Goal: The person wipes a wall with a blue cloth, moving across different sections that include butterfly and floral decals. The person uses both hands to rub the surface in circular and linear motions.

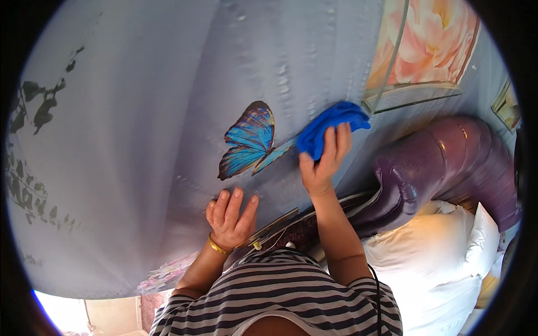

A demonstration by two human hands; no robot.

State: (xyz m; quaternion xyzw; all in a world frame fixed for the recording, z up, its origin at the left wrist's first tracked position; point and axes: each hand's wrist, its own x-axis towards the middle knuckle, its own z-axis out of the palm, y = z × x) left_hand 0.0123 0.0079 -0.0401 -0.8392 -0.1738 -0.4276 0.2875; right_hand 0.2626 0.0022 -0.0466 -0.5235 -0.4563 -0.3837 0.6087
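Observation:
My right hand (pixel 330 157) grips a blue cloth (pixel 332 124) and presses it on a grey-violet wall mural (pixel 185 96). The cloth covers part of the right wing of a printed blue butterfly (pixel 250 140). Below the butterfly, my left hand (pixel 233 216) is at the wall with its fingers apart and nothing in it; whether its palm touches the wall is hidden. A yellow bangle (pixel 217 244) circles the left wrist.
On the right, a purple padded headboard (pixel 420 168) curves out from the wall, above a bed with white bedding (pixel 420 243) and a pillow (pixel 479 239). A framed peach flower picture (pixel 437 42) is up and right of the cloth. A thin white cable (pixel 279 238) runs low along the wall.

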